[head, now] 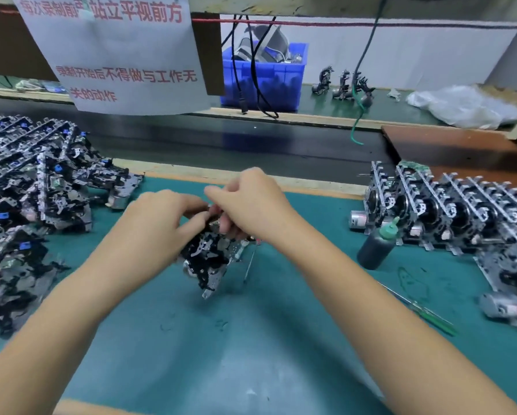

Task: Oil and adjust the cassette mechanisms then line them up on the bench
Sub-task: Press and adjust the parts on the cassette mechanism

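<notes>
**Both hands grip one cassette mechanism above the green mat**

The cassette mechanism (212, 259) is a flat plate of stamped grey metal crowded with black plastic levers and small bright tabs. It is held tilted over the middle of the green mat (191, 354), one metal corner pointing down. The left hand (158, 223) wraps its curled fingers round the upper left edge. The right hand (248, 202) comes over the top, its fingertips pinching a part at the upper edge; exactly which part is hidden by the fingers. A thin metal rod (249, 265) slants down just beside the mechanism, under the right hand; whether that hand holds it cannot be told.

The mat is smooth, dull and marked with dark smears. To the left lies a loose heap of mechanisms (32, 199), jagged metal and black parts with small blue pieces. To the right stands a row of mechanisms (449, 205) set on edge, close together, with round silver motors at their bases. In front of that row stands a dark oil bottle (377, 247) with a green nozzle cap. A green-handled screwdriver (422, 310) lies on the mat near the right forearm.

Beyond the bench are a blue plastic bin (266, 73), a paper notice (116, 55) with red characters, and a crumpled clear plastic bag (464, 106).
</notes>
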`<state>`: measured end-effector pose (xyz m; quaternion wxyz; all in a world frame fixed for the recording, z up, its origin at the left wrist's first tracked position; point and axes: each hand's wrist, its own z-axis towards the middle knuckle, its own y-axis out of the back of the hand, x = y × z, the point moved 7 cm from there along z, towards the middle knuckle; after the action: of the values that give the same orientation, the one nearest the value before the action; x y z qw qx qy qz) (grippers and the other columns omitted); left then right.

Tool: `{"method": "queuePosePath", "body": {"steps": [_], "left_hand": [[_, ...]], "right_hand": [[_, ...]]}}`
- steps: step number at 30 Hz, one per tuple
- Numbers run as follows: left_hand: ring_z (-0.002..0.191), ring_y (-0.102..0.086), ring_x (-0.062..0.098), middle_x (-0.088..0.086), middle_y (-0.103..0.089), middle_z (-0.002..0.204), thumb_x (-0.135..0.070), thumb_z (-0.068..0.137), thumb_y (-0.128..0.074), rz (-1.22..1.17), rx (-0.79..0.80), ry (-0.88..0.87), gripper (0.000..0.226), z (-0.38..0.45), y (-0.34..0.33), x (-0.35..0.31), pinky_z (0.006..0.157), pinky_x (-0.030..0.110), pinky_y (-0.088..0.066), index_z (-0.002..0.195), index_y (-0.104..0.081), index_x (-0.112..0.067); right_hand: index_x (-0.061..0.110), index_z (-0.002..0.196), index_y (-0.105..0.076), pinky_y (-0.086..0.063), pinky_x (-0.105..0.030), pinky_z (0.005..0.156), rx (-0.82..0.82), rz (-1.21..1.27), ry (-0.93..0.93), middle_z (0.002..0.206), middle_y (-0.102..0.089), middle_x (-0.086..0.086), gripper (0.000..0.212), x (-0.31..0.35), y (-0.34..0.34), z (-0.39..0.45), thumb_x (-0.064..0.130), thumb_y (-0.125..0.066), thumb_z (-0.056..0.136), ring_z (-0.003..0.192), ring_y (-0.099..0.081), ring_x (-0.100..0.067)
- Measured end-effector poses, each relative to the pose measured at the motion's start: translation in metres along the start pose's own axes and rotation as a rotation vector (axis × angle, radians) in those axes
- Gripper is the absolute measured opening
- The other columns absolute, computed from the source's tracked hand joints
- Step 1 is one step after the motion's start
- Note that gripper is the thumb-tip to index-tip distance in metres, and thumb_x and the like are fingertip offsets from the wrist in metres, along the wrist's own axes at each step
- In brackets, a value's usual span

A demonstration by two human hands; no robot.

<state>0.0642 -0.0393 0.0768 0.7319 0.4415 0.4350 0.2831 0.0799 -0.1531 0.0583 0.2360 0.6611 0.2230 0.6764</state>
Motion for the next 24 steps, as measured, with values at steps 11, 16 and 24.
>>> {"method": "queuePosePath", "body": {"steps": [11, 16, 24], "left_hand": [[0.06, -0.059, 0.019, 0.002, -0.065, 0.079, -0.007, 0.095, -0.039, 0.229, -0.156, -0.881, 0.034, -0.036, -0.1, -0.15, 0.051, 0.03, -0.048, 0.106, -0.071, -0.006], [0.074, -0.061, 0.018, 0.004, -0.071, 0.094, -0.015, 0.095, -0.056, 0.118, -0.386, -1.202, 0.021, -0.092, -0.133, -0.148, 0.066, 0.028, -0.049, 0.104, -0.071, -0.005], [0.137, -0.032, 0.018, 0.001, -0.034, 0.149, -0.06, 0.08, -0.064, -0.1, -0.105, -0.865, 0.066, -0.069, -0.154, -0.125, 0.114, 0.039, -0.025, 0.138, -0.046, -0.035]], "right_hand": [[0.008, 0.069, -0.071, -0.054, -0.024, 0.051, -0.335, 0.687, -0.323, 0.059, -0.066, -0.007, 0.028, -0.134, 0.081, -0.155, 0.019, -0.055, 0.09, 0.057, -0.063, -0.012], [0.005, 0.053, -0.071, -0.044, -0.023, 0.034, -0.35, 0.844, -0.56, 0.054, -0.061, -0.021, 0.04, -0.176, 0.056, -0.209, 0.039, -0.059, 0.072, 0.039, -0.054, -0.02], [0.006, 0.074, -0.058, -0.033, -0.017, 0.032, -0.304, 0.221, -0.586, 0.049, -0.064, -0.006, 0.043, -0.197, 0.062, -0.218, 0.047, -0.056, 0.086, 0.031, -0.05, -0.018]]}}
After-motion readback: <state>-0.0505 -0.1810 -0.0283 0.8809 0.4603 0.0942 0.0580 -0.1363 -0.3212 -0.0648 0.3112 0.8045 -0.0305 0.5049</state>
